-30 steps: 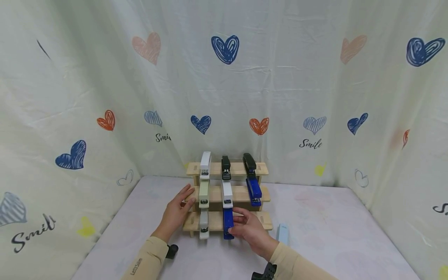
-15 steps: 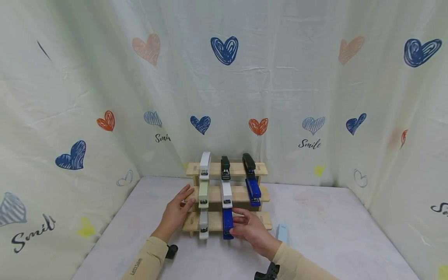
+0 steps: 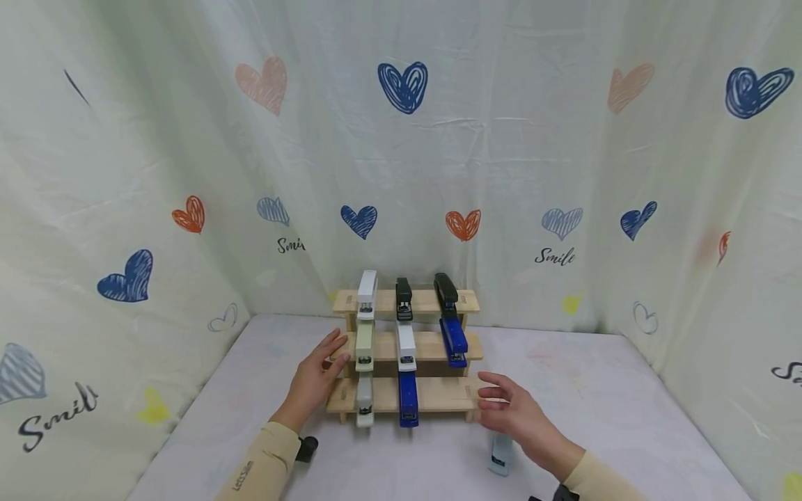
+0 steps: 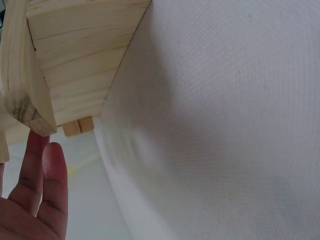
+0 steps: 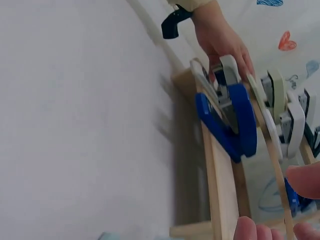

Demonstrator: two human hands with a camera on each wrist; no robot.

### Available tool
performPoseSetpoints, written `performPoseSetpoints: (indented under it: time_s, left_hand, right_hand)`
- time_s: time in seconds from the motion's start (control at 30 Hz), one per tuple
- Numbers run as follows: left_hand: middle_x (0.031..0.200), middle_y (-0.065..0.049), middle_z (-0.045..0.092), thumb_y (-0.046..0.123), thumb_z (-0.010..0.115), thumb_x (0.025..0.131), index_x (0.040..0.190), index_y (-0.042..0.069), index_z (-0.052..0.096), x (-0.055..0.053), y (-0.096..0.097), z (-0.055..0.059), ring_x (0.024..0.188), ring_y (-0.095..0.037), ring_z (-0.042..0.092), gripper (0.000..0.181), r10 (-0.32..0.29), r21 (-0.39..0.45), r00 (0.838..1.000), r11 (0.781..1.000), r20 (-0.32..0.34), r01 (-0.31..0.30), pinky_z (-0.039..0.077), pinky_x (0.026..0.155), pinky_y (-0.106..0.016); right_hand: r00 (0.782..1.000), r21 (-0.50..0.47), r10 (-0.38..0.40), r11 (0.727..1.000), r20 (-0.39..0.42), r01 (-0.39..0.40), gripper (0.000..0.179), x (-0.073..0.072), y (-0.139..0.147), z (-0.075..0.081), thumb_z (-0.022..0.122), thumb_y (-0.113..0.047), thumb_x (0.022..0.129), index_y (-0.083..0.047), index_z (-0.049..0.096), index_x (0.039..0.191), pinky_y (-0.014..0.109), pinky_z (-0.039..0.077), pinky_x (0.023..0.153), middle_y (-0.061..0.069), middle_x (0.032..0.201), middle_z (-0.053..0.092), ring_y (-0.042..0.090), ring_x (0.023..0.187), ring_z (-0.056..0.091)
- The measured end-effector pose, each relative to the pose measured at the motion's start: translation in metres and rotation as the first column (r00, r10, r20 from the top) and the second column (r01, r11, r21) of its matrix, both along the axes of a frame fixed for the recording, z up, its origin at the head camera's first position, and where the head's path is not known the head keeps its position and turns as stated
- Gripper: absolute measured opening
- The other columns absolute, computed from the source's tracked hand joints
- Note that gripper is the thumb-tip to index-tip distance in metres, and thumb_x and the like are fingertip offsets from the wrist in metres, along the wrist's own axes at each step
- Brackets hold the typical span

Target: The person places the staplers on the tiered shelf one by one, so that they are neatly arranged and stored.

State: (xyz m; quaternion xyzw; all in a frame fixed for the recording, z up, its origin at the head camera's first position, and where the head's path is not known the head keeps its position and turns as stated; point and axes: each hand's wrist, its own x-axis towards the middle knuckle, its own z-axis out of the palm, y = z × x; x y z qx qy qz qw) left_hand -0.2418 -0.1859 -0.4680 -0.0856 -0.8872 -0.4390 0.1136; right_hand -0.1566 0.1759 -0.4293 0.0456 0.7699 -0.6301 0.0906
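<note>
My left hand rests at the left end of a three-tier wooden rack, its fingers fairly straight against the wood; the left wrist view shows fingers touching a shelf end. Off the rack's right side, my right hand holds nothing, fingers loosely bent. Just below it a light blue stapler lies on the table, partly hidden by the hand. On the bottom tier sit a blue stapler and a grey one.
The middle tier carries a pale green stapler, a white stapler and another blue stapler. On the top tier are a white stapler and two black ones. A heart-printed curtain closes in the table.
My right hand has let go of the blue stapler on the bottom tier and moved right, above the light blue stapler. That stapler now shows lower, nearer me. The left hand stays put.
</note>
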Motion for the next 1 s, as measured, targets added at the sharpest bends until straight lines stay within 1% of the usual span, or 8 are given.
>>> performPoseSetpoints:
  time_s: [0.13,0.27,0.33,0.43,0.5,0.67,0.83,1.0]
  left_hand:
    - [0.158,0.001,0.036,0.030,0.061,0.101,0.144,0.013,0.055,0.000,0.000,0.001,0.098,-0.020,0.062,0.047,0.002,-0.007,1.000,1.000,-0.008,-0.002,0.050,0.087,-0.040]
    - [0.157,-0.002,0.038,0.031,0.061,0.101,0.143,0.011,0.056,0.001,0.000,0.000,0.095,-0.020,0.062,0.047,0.007,-0.012,1.000,1.000,-0.026,-0.007,0.051,0.084,-0.040]
    - [0.157,-0.003,0.038,0.031,0.062,0.101,0.143,0.011,0.056,0.001,0.000,0.000,0.094,-0.020,0.063,0.047,0.008,-0.011,0.999,1.000,-0.032,-0.009,0.052,0.084,-0.040]
    - [0.157,-0.003,0.038,0.032,0.062,0.101,0.143,0.012,0.057,0.000,0.000,-0.001,0.095,-0.020,0.063,0.047,0.009,-0.008,0.999,1.000,-0.031,-0.009,0.052,0.084,-0.040]
    - [0.157,-0.001,0.038,0.031,0.062,0.101,0.143,0.013,0.056,0.000,0.000,-0.001,0.096,-0.020,0.063,0.047,0.007,-0.001,1.000,1.000,-0.019,-0.007,0.051,0.085,-0.041]
    - [0.158,-0.001,0.036,0.029,0.062,0.101,0.144,0.013,0.055,-0.001,-0.001,-0.001,0.100,-0.021,0.063,0.047,-0.005,0.004,1.000,1.000,-0.009,0.005,0.051,0.087,-0.041]
    - [0.158,0.000,0.036,0.026,0.062,0.101,0.144,0.013,0.055,0.000,-0.001,-0.001,0.103,-0.021,0.062,0.045,-0.014,0.008,1.000,1.000,-0.007,0.014,0.051,0.088,-0.040]
    - [0.158,-0.003,0.037,0.026,0.062,0.101,0.144,0.012,0.055,0.000,0.000,0.000,0.103,-0.021,0.062,0.045,-0.015,0.005,1.000,1.000,-0.015,0.016,0.051,0.087,-0.040]
  right_hand:
    - [0.998,0.074,-0.068,0.995,-0.003,0.068,0.073,0.005,0.028,-0.004,0.077,0.005,0.080,0.000,0.044,0.145,0.043,0.057,0.081,0.024,0.126,0.055,0.034,0.111,0.059]
    - [0.993,0.133,-0.113,0.985,0.043,0.106,0.074,0.008,0.047,-0.015,0.078,0.002,0.081,0.000,0.042,0.146,0.042,0.058,0.079,0.022,0.123,0.055,0.028,0.104,0.061]
    - [0.990,0.140,-0.124,0.984,0.072,0.113,0.074,0.010,0.051,-0.022,0.077,0.001,0.082,0.001,0.041,0.146,0.043,0.058,0.078,0.022,0.122,0.054,0.026,0.099,0.062]
    - [0.985,0.149,-0.132,0.982,0.108,0.116,0.072,0.012,0.053,-0.030,0.077,-0.003,0.084,0.001,0.041,0.146,0.045,0.058,0.077,0.022,0.120,0.054,0.025,0.094,0.062]
    - [0.984,0.152,-0.127,0.983,0.128,0.107,0.071,0.013,0.051,-0.035,0.077,-0.007,0.085,0.000,0.040,0.146,0.046,0.058,0.076,0.022,0.119,0.053,0.025,0.092,0.061]
    - [0.980,0.162,-0.124,0.982,0.156,0.099,0.072,0.013,0.044,-0.046,0.079,-0.015,0.087,-0.002,0.040,0.147,0.044,0.059,0.074,0.023,0.117,0.051,0.026,0.092,0.059]
    - [0.980,0.148,-0.125,0.984,0.154,0.102,0.070,0.012,0.038,-0.051,0.077,-0.012,0.087,-0.003,0.040,0.147,0.043,0.058,0.071,0.023,0.115,0.050,0.027,0.091,0.059]
    - [0.980,0.133,-0.125,0.986,0.158,0.105,0.068,0.013,0.035,-0.051,0.076,-0.009,0.088,-0.005,0.041,0.147,0.043,0.058,0.070,0.022,0.109,0.050,0.025,0.085,0.060]
